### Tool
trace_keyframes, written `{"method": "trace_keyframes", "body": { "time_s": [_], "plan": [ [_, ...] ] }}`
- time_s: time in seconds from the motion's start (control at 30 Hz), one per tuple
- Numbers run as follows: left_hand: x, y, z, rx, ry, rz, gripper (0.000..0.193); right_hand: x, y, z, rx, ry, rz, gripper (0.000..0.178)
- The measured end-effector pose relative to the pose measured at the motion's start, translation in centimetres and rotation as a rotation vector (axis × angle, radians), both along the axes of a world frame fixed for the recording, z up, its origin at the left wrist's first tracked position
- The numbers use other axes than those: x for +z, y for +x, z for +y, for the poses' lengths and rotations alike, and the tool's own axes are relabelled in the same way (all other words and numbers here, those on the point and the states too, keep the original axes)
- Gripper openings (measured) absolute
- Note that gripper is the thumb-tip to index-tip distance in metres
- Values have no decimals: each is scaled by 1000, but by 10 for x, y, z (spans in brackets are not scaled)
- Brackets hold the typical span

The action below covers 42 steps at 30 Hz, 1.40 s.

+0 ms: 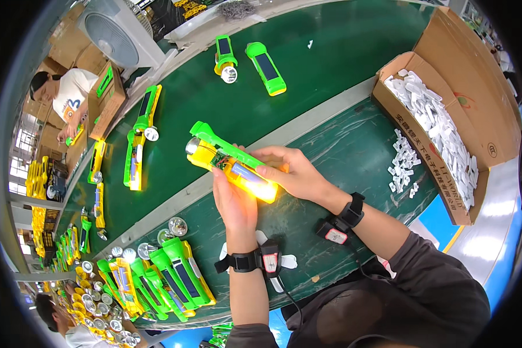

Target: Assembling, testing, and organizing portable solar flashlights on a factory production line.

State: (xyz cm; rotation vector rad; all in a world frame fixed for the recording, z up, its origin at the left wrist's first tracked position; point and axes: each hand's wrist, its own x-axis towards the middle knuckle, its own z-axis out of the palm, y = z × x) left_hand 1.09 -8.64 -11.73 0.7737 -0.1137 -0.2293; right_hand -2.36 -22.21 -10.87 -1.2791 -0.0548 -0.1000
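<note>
Both of my hands hold a yellow-and-green flashlight (202,154) above the table, its casing parted along one side. Inside, a small green circuit board (219,159) and a bluish cylindrical battery (246,173) show. Its lower end glows bright yellow-orange. My left hand (235,200) supports the yellow body from below, with fingertips by the circuit board. My right hand (294,173) grips the lower end, its thumb and fingers closed about the green half (229,148). The glare hides part of that grip. Dark straps with small boxes sit on both wrists.
Several flashlights (182,272) lie grouped at lower left. Others (265,68) rest on the green belt (325,64) beyond the metal rail. A cardboard box (414,133) of white plastic pieces stands right, beside a loose pile (402,162). Another person (69,98) works at far left.
</note>
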Motion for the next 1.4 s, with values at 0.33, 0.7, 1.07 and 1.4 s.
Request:
{"method": "trace_keyframes", "body": {
  "time_s": [0.33,0.7,1.07,1.4],
  "plan": [
    [3,-1,2,68,45,-30,56,15,-5,-1,13,-114,17,36],
    [4,-2,4,48,-55,20,48,13,-6,-3,41,-193,42,34],
    [12,-2,1,93,149,26,44,40,-52,-39,-26,-1259,-133,38],
    [5,-4,-4,137,190,17,49,55,-28,-39,-131,-723,74,7]
  ]
}}
